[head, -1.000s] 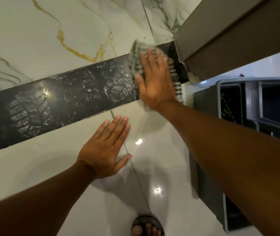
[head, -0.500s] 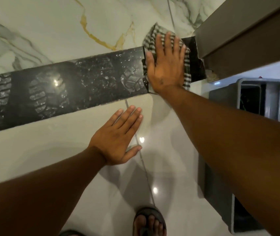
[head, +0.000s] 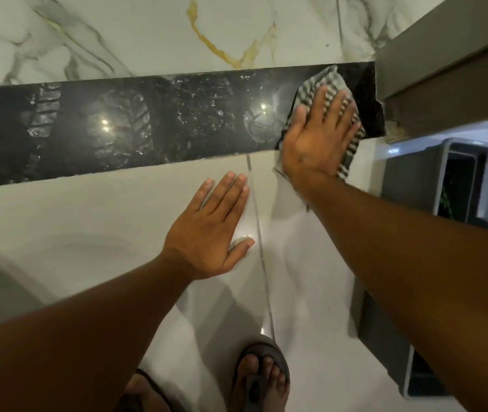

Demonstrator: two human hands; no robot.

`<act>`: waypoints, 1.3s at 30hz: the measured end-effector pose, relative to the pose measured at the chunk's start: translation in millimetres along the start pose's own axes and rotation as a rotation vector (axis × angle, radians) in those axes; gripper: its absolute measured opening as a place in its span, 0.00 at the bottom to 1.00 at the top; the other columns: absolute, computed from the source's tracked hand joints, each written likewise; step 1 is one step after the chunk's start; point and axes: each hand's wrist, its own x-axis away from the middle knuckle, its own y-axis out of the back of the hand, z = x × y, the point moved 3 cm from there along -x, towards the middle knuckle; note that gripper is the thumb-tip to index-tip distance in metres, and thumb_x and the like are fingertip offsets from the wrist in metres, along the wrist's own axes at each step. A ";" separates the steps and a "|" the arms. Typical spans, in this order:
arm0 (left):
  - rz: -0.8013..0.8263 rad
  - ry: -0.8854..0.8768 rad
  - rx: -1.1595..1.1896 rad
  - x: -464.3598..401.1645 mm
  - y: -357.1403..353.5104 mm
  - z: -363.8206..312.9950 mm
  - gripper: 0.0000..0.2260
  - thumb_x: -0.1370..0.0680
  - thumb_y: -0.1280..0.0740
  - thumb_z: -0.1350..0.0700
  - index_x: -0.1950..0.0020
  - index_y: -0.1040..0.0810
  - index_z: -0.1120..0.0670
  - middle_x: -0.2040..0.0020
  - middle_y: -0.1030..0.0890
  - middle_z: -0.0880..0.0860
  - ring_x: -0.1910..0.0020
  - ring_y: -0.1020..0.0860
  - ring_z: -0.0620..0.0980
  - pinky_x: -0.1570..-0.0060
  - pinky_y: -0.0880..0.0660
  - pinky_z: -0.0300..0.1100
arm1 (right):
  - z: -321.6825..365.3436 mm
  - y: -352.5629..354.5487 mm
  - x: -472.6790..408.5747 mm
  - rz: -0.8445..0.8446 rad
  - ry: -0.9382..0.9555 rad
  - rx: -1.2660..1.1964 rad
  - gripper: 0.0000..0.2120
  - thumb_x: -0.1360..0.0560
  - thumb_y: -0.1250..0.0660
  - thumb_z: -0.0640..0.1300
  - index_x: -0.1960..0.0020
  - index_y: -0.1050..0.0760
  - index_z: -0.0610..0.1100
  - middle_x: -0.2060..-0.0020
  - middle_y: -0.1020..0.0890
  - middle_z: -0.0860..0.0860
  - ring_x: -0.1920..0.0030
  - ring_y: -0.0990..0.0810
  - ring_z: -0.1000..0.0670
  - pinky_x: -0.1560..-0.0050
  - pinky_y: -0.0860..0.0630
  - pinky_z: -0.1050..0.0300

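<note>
A soft, crumpled grey-and-white checked cloth lies at the right end of a glossy black stone strip in the floor, partly over the pale tile. The strip is speckled and bears dusty shoe-tread prints. Beyond it lies white marble tile with grey and gold veins. The right hand presses flat on the cloth, fingers straight and spread. The left hand rests flat and open on the pale tile, arm outstretched.
</note>
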 end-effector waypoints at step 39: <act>0.010 0.543 -0.062 137.7 22.6 98.9 0.42 0.19 0.50 0.32 0.15 0.52 0.59 0.14 0.50 0.59 0.15 0.54 0.58 0.17 0.59 0.54 | 240.9 -45.2 125.7 0.092 0.790 0.004 0.30 0.15 0.55 0.58 0.18 0.48 0.45 0.18 0.47 0.41 0.19 0.51 0.37 0.20 0.55 0.34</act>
